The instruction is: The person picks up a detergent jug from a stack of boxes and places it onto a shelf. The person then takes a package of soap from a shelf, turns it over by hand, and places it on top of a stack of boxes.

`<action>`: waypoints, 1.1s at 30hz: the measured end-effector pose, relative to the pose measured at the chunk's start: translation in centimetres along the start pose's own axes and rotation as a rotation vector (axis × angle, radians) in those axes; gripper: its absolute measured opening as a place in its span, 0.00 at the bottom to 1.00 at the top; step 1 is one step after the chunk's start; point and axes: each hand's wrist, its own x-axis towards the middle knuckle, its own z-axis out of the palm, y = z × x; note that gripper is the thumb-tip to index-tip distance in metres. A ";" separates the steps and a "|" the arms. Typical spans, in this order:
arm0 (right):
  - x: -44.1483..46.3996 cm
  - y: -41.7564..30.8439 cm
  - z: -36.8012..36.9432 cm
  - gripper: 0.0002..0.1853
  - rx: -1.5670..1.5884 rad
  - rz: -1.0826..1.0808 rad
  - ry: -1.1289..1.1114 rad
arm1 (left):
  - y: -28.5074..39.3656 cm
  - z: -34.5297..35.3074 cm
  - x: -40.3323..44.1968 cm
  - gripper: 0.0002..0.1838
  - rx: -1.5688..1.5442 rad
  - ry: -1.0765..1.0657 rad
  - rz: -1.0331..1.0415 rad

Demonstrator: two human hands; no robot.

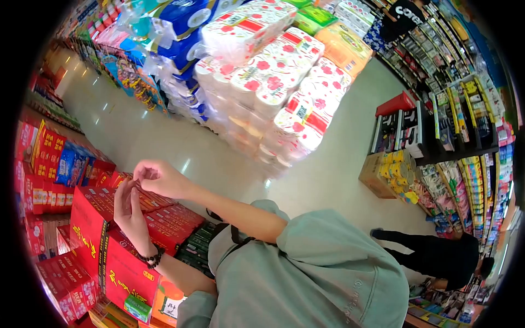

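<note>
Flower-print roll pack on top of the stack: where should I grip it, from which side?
Probably grip the near end of the flower-print roll pack, coming from the aisle: loose clear wrap bunches there, offering something to gather. Blue packs look close along its picture-left side, likely hindering access.

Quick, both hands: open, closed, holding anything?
Left hand: fingers loosely bent; whether it grips anything small cannot be told.
Right hand: fingers curled in beside the left hand's fingertips; a grip cannot be told.

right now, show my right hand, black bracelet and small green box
Right hand (165, 180), head view: its middle.
Black bracelet (155, 259), head view: its beads.
Small green box (137, 307), head view: its printed face.
</note>
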 end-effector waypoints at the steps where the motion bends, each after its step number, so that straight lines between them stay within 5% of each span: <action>1: -0.7 -0.9 -1.3 0.06 -0.002 -0.009 0.016 | 0.7 1.5 -0.2 0.15 -0.008 0.017 0.007; 14: -15.7 -13.1 -15.2 0.09 -0.120 -0.035 0.339 | 7.9 22.2 -7.6 0.08 -0.252 -0.066 0.039; 29: -42.0 -30.0 -29.9 0.05 -0.236 -0.485 1.219 | 21.8 53.5 -22.5 0.08 -0.640 -1.047 0.044; 33: -47.6 -33.4 -34.5 0.05 -0.304 -0.505 1.340 | 23.7 61.1 -26.4 0.09 -0.653 -1.160 0.005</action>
